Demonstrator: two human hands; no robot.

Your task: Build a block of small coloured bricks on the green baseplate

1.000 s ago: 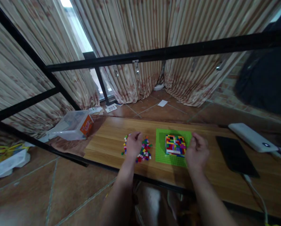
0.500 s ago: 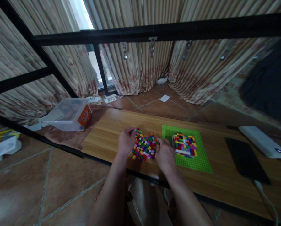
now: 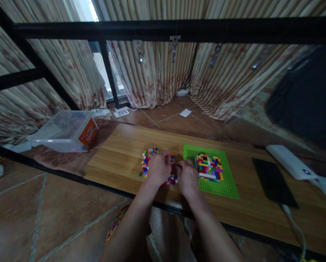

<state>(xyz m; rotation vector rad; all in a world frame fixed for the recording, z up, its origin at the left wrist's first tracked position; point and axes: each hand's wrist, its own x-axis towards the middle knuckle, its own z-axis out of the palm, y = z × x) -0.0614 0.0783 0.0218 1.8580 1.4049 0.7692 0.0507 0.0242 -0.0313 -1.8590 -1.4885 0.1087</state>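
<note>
A pile of small multicoloured bricks (image 3: 148, 160) lies on a low wooden table (image 3: 119, 160). My left hand (image 3: 157, 169) rests palm down on the pile's middle, its fingers curled over the bricks. My right hand (image 3: 187, 178) sits at the pile's right edge, fingertips close to my left hand. Whether either hand grips a brick is hidden. To the right lies a green baseplate (image 3: 223, 185) with a stacked block of coloured bricks (image 3: 209, 167) on it, close to my right hand.
A black phone (image 3: 273, 182) with a cable and a white power bank (image 3: 290, 162) lie at the table's right. A clear plastic box (image 3: 66, 131) rests on the tiled floor to the left. Black metal bars (image 3: 179, 31) and curtains stand behind the table.
My right hand went from the baseplate's right side to the loose brick pile. My left hand slid from the pile's left edge onto its middle, so both hands now meet there.
</note>
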